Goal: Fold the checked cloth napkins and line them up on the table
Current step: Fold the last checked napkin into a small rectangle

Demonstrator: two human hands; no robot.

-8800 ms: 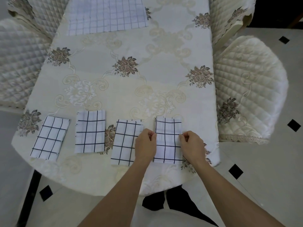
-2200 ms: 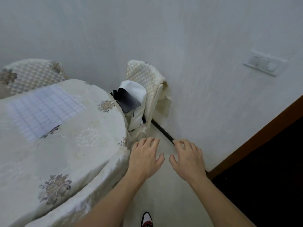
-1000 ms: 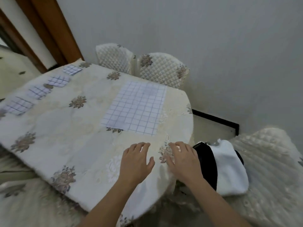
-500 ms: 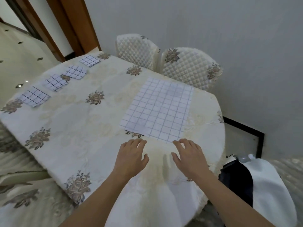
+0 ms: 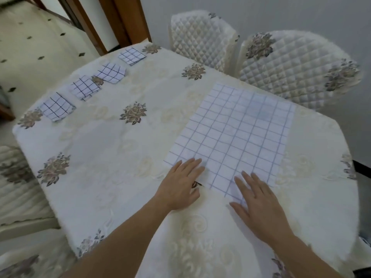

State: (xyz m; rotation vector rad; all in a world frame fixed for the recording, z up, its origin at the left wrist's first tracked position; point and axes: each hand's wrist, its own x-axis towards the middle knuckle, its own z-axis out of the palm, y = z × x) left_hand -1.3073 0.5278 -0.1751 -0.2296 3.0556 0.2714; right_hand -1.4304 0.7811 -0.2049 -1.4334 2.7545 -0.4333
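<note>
A large white napkin with a pale blue check (image 5: 236,135) lies spread flat on the table (image 5: 112,161), right of centre. My left hand (image 5: 180,187) rests palm down with its fingertips on the napkin's near left corner. My right hand (image 5: 259,205) lies flat over the near edge, fingers spread. Neither hand grips the cloth. Several folded black-checked napkins sit in a row along the far left edge, from one folded napkin (image 5: 57,107) at the near end to another folded napkin (image 5: 132,56) by the door frame.
Two quilted cream chairs stand behind the table, one chair (image 5: 202,37) at centre and a second chair (image 5: 297,71) to the right. A wooden door frame (image 5: 122,23) rises at the back left. The table edge curves close to my body.
Since half a second ago both hands have moved forward from the bare tablecloth onto the near edge of the spread napkin. The view has drawn closer to the table.
</note>
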